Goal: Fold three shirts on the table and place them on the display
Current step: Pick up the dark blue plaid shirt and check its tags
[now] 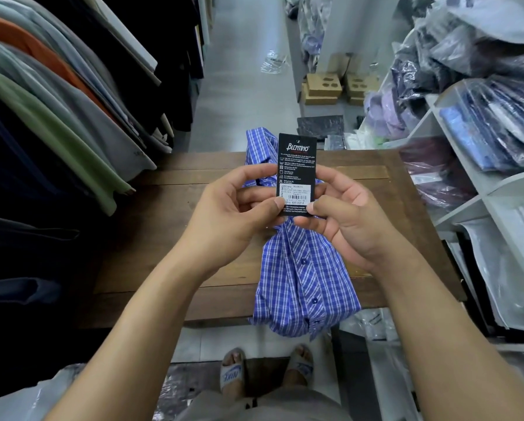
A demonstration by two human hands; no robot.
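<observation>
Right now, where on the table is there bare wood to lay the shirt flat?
The widest bare patch of the table lies left of the plaid shirt, bordered by the hanging clothes. A narrower strip lies right of it, toward the white shelf. The middle is crowded: the bunched shirt, with left hand and right hand pinching its tag above.

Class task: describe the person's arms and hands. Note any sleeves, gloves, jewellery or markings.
The left forearm and right forearm are bare, with no sleeve in view. The left hand and right hand wear no gloves, and no rings, watch or markings show. Nails are short.
</observation>
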